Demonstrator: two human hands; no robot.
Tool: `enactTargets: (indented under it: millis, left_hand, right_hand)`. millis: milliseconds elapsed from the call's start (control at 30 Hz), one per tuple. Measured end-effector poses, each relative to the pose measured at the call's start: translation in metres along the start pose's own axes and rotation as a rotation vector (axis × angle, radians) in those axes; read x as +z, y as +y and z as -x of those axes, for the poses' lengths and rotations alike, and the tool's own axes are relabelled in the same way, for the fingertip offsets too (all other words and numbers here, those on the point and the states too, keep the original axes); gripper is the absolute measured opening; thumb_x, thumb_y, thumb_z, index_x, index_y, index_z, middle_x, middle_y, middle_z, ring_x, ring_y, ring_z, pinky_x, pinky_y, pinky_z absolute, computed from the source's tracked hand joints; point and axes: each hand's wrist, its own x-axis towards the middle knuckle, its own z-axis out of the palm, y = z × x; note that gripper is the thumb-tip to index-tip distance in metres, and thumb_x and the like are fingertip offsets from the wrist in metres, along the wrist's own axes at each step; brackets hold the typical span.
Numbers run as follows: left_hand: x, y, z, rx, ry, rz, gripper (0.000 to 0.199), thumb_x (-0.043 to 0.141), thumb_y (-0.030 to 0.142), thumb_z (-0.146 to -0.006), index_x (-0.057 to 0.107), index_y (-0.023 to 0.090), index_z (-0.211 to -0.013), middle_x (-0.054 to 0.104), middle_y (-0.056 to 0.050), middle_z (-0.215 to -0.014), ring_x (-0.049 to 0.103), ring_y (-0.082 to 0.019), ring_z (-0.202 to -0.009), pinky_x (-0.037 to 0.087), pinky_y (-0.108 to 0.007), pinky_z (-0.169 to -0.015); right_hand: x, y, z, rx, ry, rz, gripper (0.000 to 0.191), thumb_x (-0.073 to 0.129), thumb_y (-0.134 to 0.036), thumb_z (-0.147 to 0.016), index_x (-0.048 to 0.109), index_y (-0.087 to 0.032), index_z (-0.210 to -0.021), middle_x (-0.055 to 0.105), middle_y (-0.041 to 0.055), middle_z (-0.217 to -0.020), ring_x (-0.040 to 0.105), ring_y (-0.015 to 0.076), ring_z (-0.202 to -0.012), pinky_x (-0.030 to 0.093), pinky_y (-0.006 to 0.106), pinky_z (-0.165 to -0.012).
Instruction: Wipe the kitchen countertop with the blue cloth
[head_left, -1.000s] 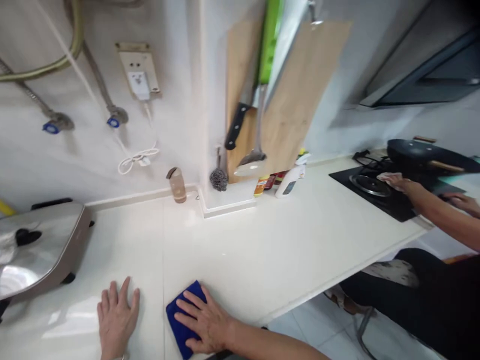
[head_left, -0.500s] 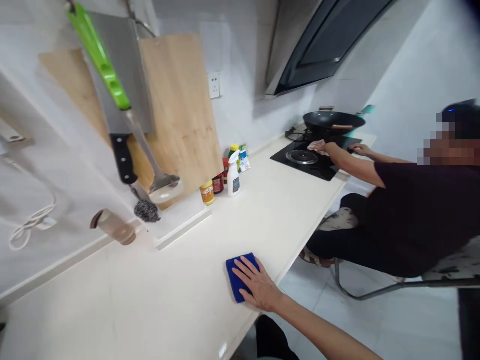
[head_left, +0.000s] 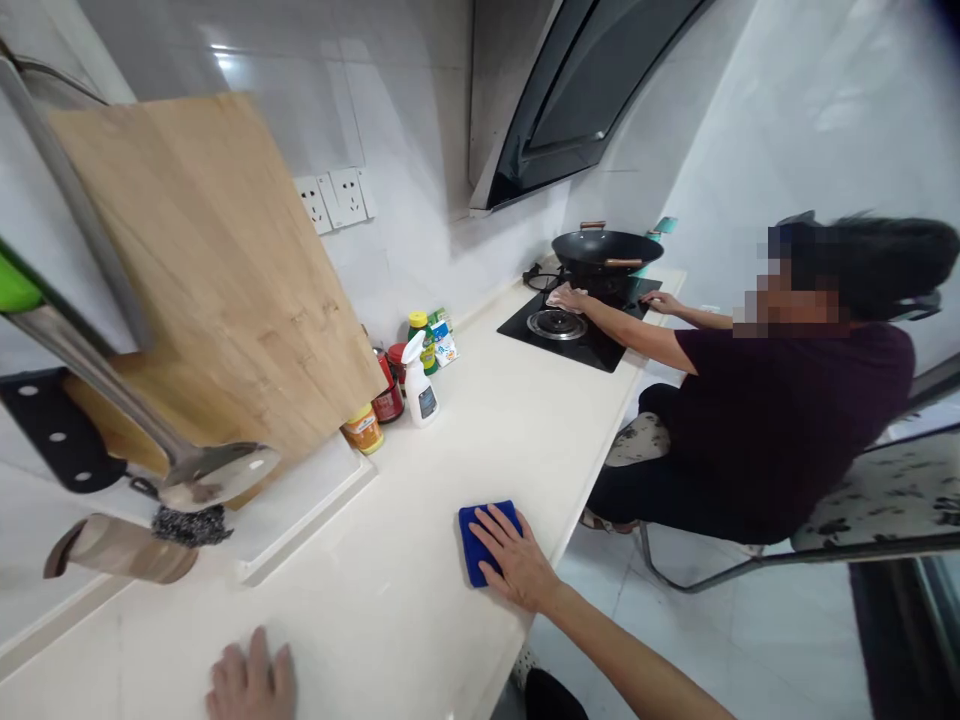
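Your right hand (head_left: 514,560) lies open, palm down, pressing the one blue cloth (head_left: 470,545) onto the counter (head_left: 360,620) near its front edge; it is the nearer hand. Your left hand (head_left: 251,688), open and empty, rests well left. Beyond, a seated person (head_left: 787,425) holds a pale cloth (head_left: 565,296) over the black hob (head_left: 570,345), beside one black wok (head_left: 606,250).

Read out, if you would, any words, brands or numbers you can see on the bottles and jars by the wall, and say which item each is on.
None can be read: the labels on the white spray bottle, the orange-labelled jar, the red jar, the green-capped bottle and the small carton are too small and blurred.
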Motion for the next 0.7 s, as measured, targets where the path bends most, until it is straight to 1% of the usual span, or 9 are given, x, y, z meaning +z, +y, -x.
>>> enactTargets:
  millis: [67,100,200,267,333,433,533,633,700]
  left_hand:
    - [0.006,0.034,-0.011,-0.019,-0.021,0.047,0.073,0.016,0.053,-0.095,0.049,0.009,-0.142,0.040,-0.027,-0.149,0.034,-0.042,-0.141,0.032,-0.060,-0.110]
    - [0.008,0.047,-0.014,-0.046,-0.015,0.057,0.071,0.020,0.054,-0.095,0.049,0.011,-0.143,0.040,-0.027,-0.150,0.034,-0.042,-0.141,0.031,-0.061,-0.110]
    - [0.014,0.070,-0.013,-0.125,0.052,0.037,0.069,0.032,0.057,-0.093,0.045,0.015,-0.146,0.034,-0.027,-0.154,0.029,-0.045,-0.142,0.029,-0.066,-0.108]
    - [0.014,0.077,-0.008,-0.123,0.109,0.006,0.069,0.033,0.057,-0.093,0.043,0.016,-0.148,0.029,-0.026,-0.156,0.025,-0.045,-0.145,0.029,-0.066,-0.108]
    - [0.013,0.081,-0.003,-0.092,0.148,-0.024,0.066,0.029,0.053,-0.095,0.042,0.015,-0.148,0.028,-0.026,-0.157,0.023,-0.044,-0.146,0.030,-0.064,-0.109]
    - [0.010,0.083,-0.001,-0.074,0.165,-0.071,0.065,0.028,0.052,-0.096,0.042,0.015,-0.148,0.028,-0.025,-0.157,0.022,-0.042,-0.147,0.031,-0.062,-0.110]
    - [0.010,0.085,-0.002,-0.086,0.162,-0.104,0.065,0.026,0.052,-0.097,0.043,0.015,-0.147,0.028,-0.025,-0.156,0.020,-0.041,-0.148,0.029,-0.061,-0.112]
    - [0.011,0.086,-0.004,-0.097,0.159,-0.110,0.067,0.021,0.053,-0.097,0.045,0.013,-0.146,0.028,-0.026,-0.156,0.020,-0.041,-0.148,0.027,-0.060,-0.114]
    - [0.012,0.087,-0.005,-0.134,0.137,-0.103,0.069,0.020,0.053,-0.096,0.045,0.014,-0.146,0.029,-0.025,-0.156,0.021,-0.040,-0.148,0.026,-0.060,-0.115]
  right_hand:
    - [0.000,0.024,-0.005,0.043,0.006,0.041,0.063,0.040,-0.040,-0.097,0.020,-0.028,-0.156,0.024,0.0037,-0.162,0.021,0.0300,-0.149,0.019,0.060,-0.118]
    - [0.001,0.035,-0.006,0.066,0.013,0.063,0.062,0.039,-0.040,-0.097,0.020,-0.028,-0.156,0.023,0.0034,-0.162,0.021,0.0298,-0.148,0.019,0.059,-0.118]
    - [0.003,0.064,-0.013,0.125,0.039,0.126,0.061,0.038,-0.041,-0.098,0.021,-0.029,-0.156,0.024,0.0025,-0.162,0.021,0.0290,-0.148,0.021,0.059,-0.117]
    - [0.005,0.080,-0.020,0.150,0.054,0.157,0.060,0.036,-0.042,-0.098,0.022,-0.029,-0.155,0.025,0.0018,-0.162,0.021,0.0283,-0.148,0.021,0.058,-0.116]
    - [0.007,0.092,-0.032,0.165,0.066,0.179,0.059,0.034,-0.041,-0.098,0.024,-0.028,-0.155,0.025,0.0018,-0.161,0.020,0.0281,-0.148,0.022,0.058,-0.116]
    - [0.012,0.110,-0.057,0.168,0.079,0.199,0.059,0.033,-0.040,-0.098,0.027,-0.026,-0.154,0.027,0.0035,-0.161,0.021,0.0289,-0.148,0.022,0.058,-0.116]
    - [0.017,0.129,-0.092,0.156,0.074,0.203,0.058,0.033,-0.041,-0.098,0.029,-0.025,-0.154,0.028,0.0036,-0.161,0.021,0.0288,-0.148,0.022,0.058,-0.116]
    - [0.021,0.148,-0.133,0.144,0.052,0.190,0.058,0.031,-0.042,-0.098,0.030,-0.026,-0.154,0.028,0.0022,-0.161,0.020,0.0285,-0.148,0.021,0.058,-0.117]
    - [0.024,0.160,-0.163,0.161,0.034,0.174,0.058,0.029,-0.043,-0.098,0.032,-0.025,-0.153,0.027,0.0019,-0.161,0.019,0.0287,-0.148,0.020,0.059,-0.118]
